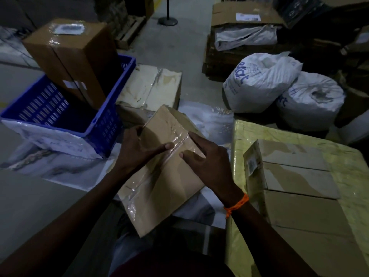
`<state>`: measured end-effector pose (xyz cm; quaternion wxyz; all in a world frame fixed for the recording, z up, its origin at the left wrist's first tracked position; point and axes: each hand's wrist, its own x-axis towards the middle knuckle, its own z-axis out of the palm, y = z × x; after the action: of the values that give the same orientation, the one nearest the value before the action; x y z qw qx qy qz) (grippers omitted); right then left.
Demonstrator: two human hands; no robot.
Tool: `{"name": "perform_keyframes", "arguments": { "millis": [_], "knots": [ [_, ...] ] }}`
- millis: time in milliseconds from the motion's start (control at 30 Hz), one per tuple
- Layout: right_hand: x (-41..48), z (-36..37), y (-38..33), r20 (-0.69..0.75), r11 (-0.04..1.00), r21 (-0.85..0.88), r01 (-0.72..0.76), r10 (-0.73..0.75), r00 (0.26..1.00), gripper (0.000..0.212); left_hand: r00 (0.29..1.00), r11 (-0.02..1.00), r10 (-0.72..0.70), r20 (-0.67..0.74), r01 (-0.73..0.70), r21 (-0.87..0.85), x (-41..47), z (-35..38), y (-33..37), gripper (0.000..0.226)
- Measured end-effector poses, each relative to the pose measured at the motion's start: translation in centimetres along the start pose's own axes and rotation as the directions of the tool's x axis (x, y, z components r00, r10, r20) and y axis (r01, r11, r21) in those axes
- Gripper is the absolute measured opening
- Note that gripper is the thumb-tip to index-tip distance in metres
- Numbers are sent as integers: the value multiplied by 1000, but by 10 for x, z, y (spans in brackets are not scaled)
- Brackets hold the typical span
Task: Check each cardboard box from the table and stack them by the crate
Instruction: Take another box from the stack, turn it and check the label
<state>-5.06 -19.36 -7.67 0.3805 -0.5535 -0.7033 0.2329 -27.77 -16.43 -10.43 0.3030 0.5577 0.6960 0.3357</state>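
You are in a dim storeroom with a bare concrete floor [179, 47], white plastic sheets [209, 118] spread over part of it. The surface [343, 156], wrapped in yellowish film, fills the right side. Off its left edge on the floor sits one blue crate [107, 124] with slotted walls. One tall box [75, 56] stands in it, leaning, with a label pouch on its upper end. Two white sacks [259, 82] lie touching each other beyond the far edge of the surface.

You can count four cardboard boxes close by. Besides the tall one, a flat box [299, 186] lies on the surface near its left edge, flaps up. A pale box [151, 86] rests on the floor just beside the crate's right wall.

The fourth, the taped box [165, 186], is in your hands, off the surface, between its left edge and the crate. Its long axis runs away from you, the far end toward the pale box, the taped face up.

Your left hand [137, 148] has its fingers wrapped over the left side, thumb flat on the tape. Your right hand [207, 162] holds the right side, fingers spread. An orange band [237, 202] circles that wrist.
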Motion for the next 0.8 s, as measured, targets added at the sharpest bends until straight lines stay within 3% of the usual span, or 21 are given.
{"name": "perform_keyframes", "arguments": {
  "millis": [133, 233, 333, 467, 533, 633, 700, 800],
  "knots": [
    [10, -16, -1, -41, 959, -162, 231, -241, 970, 51, 994, 991, -14, -107, -1, -137, -18, 9, 1, 112],
    [27, -28, 16, 94, 845, -243, 477, -469, 878, 41, 991, 975, -16, -131, -13, -223, -36, 23, -4, 97],
    [33, -37, 44, 207, 771, -268, 579, -540, 816, 34, 995, 947, -58, -77, 30, -320, -55, 41, -9, 97],
    [30, -48, 68, 236, 771, -275, 575, -526, 817, 37, 997, 948, -9, -71, -14, -319, -69, 58, -6, 77],
    [26, -50, 69, 224, 779, -254, 574, -530, 818, 36, 994, 953, 2, -105, -34, -300, -73, 59, -4, 76],
    [20, -50, 62, 135, 862, -161, 480, -463, 876, 34, 990, 964, 29, -139, -64, -258, -80, 54, -1, 80],
    [18, -46, 56, 86, 892, -149, 427, -419, 904, 31, 977, 970, 126, -172, -158, -186, -77, 46, 7, 83],
    [24, -41, 50, 54, 912, -252, 324, -321, 946, 36, 898, 909, 412, -156, -417, 0, -56, 36, 26, 74]
  ]
}}
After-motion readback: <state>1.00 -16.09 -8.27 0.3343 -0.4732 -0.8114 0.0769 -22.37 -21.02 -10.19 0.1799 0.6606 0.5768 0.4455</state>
